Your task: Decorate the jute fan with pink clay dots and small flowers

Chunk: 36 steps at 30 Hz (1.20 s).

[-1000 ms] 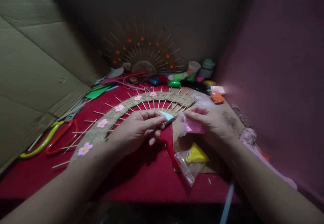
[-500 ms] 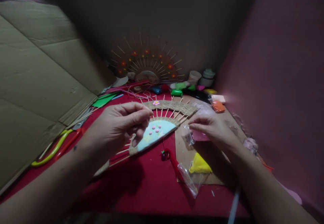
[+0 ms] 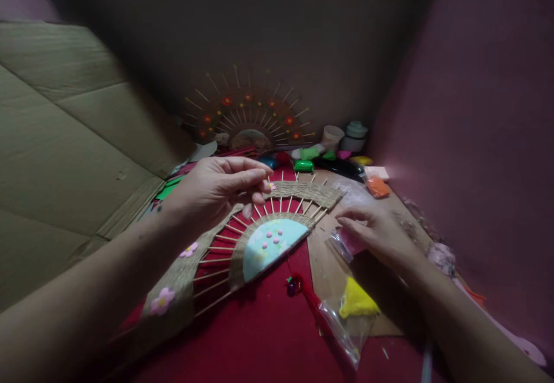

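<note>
My left hand (image 3: 229, 190) is raised over the left part of a woven fan (image 3: 309, 192), thumb and index finger pinched together. Whatever lies between those fingertips is too small or hidden to make out. The fan has thin wooden sticks, pink flowers (image 3: 162, 301) on its outer band and a pale blue half-round centre (image 3: 264, 259) with several small pink dots. At the fan's right, my right hand (image 3: 367, 227) has its fingers closed at a clear plastic packet of pink clay (image 3: 355, 243), partly hidden beneath them.
Yellow clay (image 3: 357, 299) in clear wrap lies on a brown board, beside a red tassel (image 3: 309, 293). Orange (image 3: 378, 187) and green (image 3: 303, 166) clay packets, a cup (image 3: 332, 136) and a jar (image 3: 355, 135) stand behind. A second fan (image 3: 251, 120) leans at the back; cardboard (image 3: 78, 141) walls the left.
The view has shifted, showing more of the fan's left side. My left hand has moved right and up across the fan, still pinched. My right hand stays by the pink packet.
</note>
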Each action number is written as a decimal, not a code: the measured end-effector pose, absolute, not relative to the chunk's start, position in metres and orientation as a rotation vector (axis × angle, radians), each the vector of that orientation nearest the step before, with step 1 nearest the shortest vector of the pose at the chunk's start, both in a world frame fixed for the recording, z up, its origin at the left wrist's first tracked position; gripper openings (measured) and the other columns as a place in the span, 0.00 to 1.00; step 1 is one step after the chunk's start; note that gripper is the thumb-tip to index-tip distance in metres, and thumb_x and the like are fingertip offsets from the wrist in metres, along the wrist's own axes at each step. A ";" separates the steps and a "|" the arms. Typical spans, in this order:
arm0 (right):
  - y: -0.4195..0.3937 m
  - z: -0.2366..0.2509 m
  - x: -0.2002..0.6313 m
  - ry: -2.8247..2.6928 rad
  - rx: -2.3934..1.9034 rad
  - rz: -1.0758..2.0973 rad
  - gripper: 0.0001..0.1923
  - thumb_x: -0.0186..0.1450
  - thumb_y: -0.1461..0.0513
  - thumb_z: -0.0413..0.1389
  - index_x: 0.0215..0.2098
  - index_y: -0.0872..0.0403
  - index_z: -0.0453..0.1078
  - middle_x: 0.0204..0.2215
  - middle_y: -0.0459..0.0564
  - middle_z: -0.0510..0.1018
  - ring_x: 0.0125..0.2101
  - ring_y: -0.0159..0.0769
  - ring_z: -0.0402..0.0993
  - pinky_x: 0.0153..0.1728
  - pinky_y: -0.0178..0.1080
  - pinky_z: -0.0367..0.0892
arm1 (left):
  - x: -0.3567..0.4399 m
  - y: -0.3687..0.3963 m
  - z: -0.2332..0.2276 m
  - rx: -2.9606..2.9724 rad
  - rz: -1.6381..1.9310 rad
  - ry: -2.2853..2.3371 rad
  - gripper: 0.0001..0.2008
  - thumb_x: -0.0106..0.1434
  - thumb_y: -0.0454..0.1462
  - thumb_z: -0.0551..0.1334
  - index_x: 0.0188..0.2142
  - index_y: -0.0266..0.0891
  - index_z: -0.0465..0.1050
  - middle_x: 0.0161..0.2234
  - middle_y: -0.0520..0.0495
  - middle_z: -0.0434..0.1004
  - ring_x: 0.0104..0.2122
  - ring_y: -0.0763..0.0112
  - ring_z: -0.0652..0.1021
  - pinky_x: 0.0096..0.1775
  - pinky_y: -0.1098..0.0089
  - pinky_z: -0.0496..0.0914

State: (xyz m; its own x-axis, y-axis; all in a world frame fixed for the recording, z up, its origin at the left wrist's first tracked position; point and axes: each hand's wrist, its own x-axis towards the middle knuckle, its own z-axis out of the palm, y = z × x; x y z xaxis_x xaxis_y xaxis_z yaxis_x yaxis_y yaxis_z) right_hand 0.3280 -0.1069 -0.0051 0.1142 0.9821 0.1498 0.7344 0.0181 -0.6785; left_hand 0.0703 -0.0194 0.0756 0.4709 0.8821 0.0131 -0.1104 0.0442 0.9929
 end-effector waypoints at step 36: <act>-0.027 0.019 0.289 -2.294 -1.689 0.037 0.13 0.62 0.67 0.50 0.35 0.51 0.77 0.32 0.53 0.78 0.35 0.42 0.71 0.35 0.42 0.63 | 0.105 0.115 0.010 1.644 0.570 0.813 0.02 0.52 0.33 0.65 0.26 0.35 0.75 0.18 0.47 0.74 0.15 0.74 0.72 0.17 0.76 0.63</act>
State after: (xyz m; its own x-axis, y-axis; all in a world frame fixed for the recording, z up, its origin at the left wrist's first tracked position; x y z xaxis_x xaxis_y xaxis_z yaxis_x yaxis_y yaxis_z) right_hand 0.2891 -0.0274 0.0188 -0.2696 0.9382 0.2169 0.9307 0.3116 -0.1913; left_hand 0.1051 0.1153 0.0102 0.6408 0.7657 -0.0564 0.2078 -0.1022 0.9728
